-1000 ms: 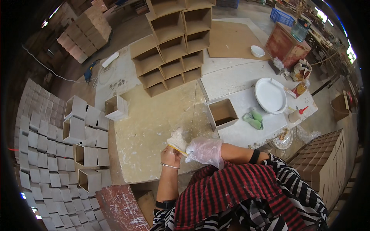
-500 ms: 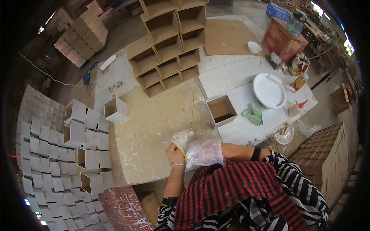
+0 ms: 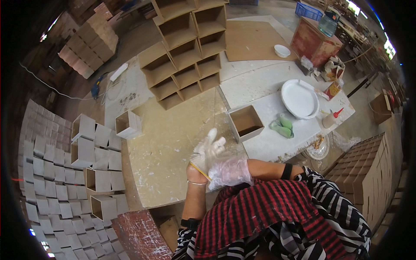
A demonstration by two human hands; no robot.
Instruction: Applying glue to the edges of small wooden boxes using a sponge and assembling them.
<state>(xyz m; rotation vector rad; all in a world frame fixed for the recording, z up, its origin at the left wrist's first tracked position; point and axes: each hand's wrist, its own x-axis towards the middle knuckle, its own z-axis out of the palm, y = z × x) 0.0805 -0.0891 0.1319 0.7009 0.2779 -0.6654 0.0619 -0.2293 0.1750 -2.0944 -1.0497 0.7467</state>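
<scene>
My left hand [image 3: 208,152] wears a white knitted work glove with a yellow-edged cuff [image 3: 200,170]. Its fingers point away from me and stand apart, with nothing in them. Close against the cuff is my right hand [image 3: 229,171], covered by a clear, pinkish plastic bag or glove. The right fingers are pinched at the glove's cuff, partly hidden by the crinkled plastic. Both hands are over the near edge of the pale, stained worktable [image 3: 169,169]. Beyond them stands an open box [image 3: 247,123] with white sides and a brown inside.
A stepped stack of brown open boxes [image 3: 186,56] rises at the back. Right lie green cloth-like pieces [image 3: 282,126], a white basin [image 3: 300,99] and a red-tipped glue bottle [image 3: 331,118]. Another box [image 3: 128,124] sits at the table's left edge, beside many stacked white boxes [image 3: 56,173].
My left hand, bare before, has slid into the knitted glove and its fingers have spread out. My right hand has stayed by the cuff. The view has shifted slightly.
</scene>
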